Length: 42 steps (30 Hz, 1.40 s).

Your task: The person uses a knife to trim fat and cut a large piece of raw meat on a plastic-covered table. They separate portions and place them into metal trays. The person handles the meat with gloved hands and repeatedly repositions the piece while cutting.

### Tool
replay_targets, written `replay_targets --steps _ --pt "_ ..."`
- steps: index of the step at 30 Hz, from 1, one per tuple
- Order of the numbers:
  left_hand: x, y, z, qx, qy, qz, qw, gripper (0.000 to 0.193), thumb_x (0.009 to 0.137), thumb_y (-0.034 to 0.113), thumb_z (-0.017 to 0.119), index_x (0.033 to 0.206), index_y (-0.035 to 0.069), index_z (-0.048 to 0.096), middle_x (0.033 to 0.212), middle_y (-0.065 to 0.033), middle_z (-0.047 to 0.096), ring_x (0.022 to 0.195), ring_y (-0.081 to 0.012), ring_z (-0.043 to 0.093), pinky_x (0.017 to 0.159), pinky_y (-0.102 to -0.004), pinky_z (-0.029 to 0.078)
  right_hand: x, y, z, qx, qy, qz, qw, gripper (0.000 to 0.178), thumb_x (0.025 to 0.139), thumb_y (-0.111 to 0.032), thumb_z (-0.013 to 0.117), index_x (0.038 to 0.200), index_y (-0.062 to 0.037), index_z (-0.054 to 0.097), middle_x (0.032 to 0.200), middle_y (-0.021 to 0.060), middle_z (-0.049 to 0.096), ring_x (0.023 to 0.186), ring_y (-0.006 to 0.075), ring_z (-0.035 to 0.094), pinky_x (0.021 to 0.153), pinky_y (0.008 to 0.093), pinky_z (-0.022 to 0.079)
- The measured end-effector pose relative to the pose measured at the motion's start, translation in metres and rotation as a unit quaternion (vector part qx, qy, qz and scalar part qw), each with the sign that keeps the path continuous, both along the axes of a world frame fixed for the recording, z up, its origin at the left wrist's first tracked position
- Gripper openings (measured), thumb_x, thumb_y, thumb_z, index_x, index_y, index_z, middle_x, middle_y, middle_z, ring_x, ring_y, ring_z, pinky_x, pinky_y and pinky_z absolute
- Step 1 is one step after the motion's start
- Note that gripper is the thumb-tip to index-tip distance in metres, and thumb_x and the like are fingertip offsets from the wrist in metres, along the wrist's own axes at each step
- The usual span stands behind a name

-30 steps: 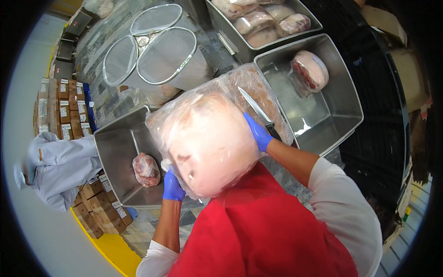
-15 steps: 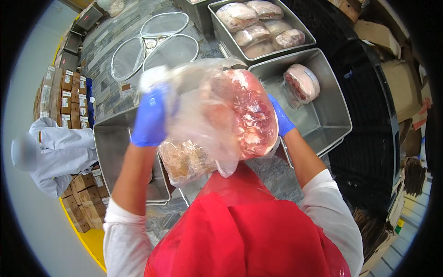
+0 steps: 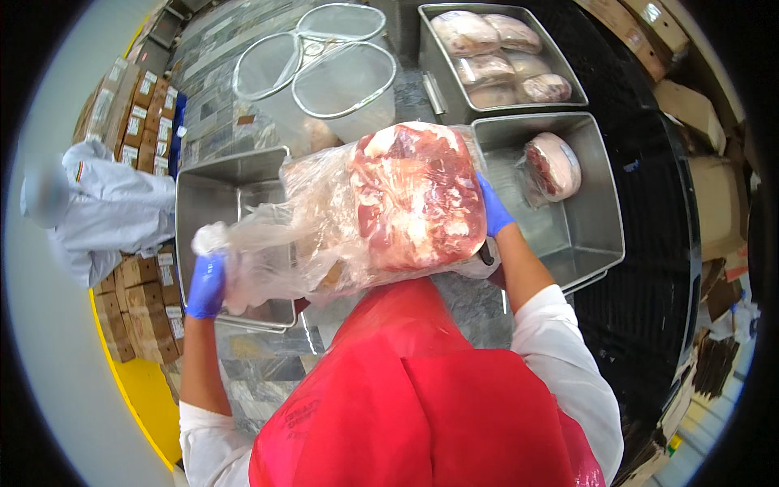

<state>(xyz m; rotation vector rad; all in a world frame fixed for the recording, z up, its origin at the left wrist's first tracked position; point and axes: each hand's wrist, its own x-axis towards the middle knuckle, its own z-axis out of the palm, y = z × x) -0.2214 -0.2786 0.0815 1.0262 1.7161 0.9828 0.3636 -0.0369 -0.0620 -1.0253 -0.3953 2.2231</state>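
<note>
A large piece of raw meat (image 3: 418, 195), red with white fat, is in front of my red apron. Clear plastic bag (image 3: 272, 247) wraps around it and stretches out to the left. My left hand (image 3: 206, 286), in a blue glove, is closed around the gathered end of the bag. At the meat's right side, my gloved right hand (image 3: 494, 211) grips its edge; part of those fingers is hidden behind the meat. Whatever supports the meat from below cannot be seen.
To the right stands a metal tub (image 3: 588, 215) with one wrapped meat piece (image 3: 553, 166). Behind it, another tub (image 3: 449, 88) holds several wrapped pieces. A metal tub (image 3: 217, 174) is at left, near a person in white (image 3: 122, 191). Hoop-mouthed clear bags (image 3: 345, 81) stand at the far side.
My left hand has moved left and down, drawing the bag's end out sideways. The meat now shows its broad face upward. My right hand remains at its right side.
</note>
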Motion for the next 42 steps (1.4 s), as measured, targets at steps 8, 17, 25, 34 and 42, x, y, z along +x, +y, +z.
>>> replay_targets --steps 8,17,25,34,42 --pt "0.064 0.006 -0.09 0.104 -0.008 0.015 0.994 0.038 0.104 0.015 0.053 0.137 -0.003 0.054 0.128 -0.0137 0.064 0.115 -0.0231 0.06 0.103 -0.0378 0.047 -0.082 -0.06 0.059 0.707 -0.482 0.134 0.5 0.058 0.094 -0.018 0.065 0.15 -0.0128 0.05 0.145 0.0184 0.057 0.134 0.0346 0.054 0.115 0.0471 0.04" --pt "0.117 0.077 -0.108 0.319 0.214 -0.046 0.922 0.031 0.097 0.009 0.057 0.126 -0.001 0.059 0.122 -0.016 0.063 0.115 -0.0321 0.059 0.105 -0.0421 0.044 -0.136 -0.066 0.082 0.73 -0.49 0.276 0.389 0.007 0.085 -0.016 0.064 0.088 -0.0103 0.067 0.081 0.0164 0.066 0.085 0.0401 0.063 0.083 0.0496 0.05" --pt "0.125 0.066 -0.109 0.277 -0.149 0.074 0.946 0.03 0.1 0.01 0.058 0.128 0.0 0.059 0.119 -0.0092 0.063 0.11 -0.0217 0.06 0.099 -0.0353 0.048 -0.128 -0.036 0.054 0.599 -0.625 0.159 0.475 0.019 0.091 -0.024 0.065 0.093 -0.0046 0.066 0.089 0.0252 0.068 0.086 0.044 0.066 0.081 0.053 0.053" --pt "0.144 0.072 -0.157 0.204 0.008 0.006 0.979 0.059 0.089 0.012 0.071 0.141 -0.004 0.047 0.134 -0.0158 0.059 0.122 -0.0257 0.057 0.107 -0.0365 0.046 -0.122 0.052 0.058 0.593 -0.642 0.162 0.459 0.018 0.093 -0.019 0.056 0.094 -0.0016 0.061 0.093 0.0278 0.067 0.087 0.0473 0.066 0.078 0.0556 0.052" --pt "0.144 0.111 -0.159 0.1 -0.031 0.041 0.994 0.074 0.085 0.012 0.071 0.151 -0.002 0.039 0.14 -0.014 0.056 0.126 -0.0249 0.056 0.108 -0.0343 0.045 -0.22 0.228 0.07 0.498 -0.665 0.044 0.554 0.029 0.091 -0.02 0.058 0.109 0.0023 0.062 0.105 0.0318 0.069 0.096 0.0496 0.068 0.085 0.0562 0.054"
